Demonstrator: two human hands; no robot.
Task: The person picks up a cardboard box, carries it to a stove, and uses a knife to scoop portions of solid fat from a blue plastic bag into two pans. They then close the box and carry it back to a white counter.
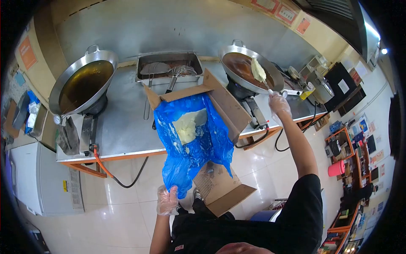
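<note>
My left hand [168, 200], in a clear plastic glove, grips the near edge of a blue plastic liner [171, 154]. The liner spreads out of an open cardboard box [228, 110] and holds a pale yellow lump of fat [186, 127]. My right hand [279, 105], also gloved, is closed around the handle of a utensil at the near rim of the right wok [275, 78]. A pale, creamy lump [257, 70] sits on the utensil's far end, above the brown contents of that wok.
On the left stands another wok [108, 63] with dark oil, on a burner. Between the woks, a metal tray [169, 55] holds a strainer and a whisk [182, 70]. A hose [103, 163] hangs off the table's front edge. A white appliance [46, 178] stands at the left.
</note>
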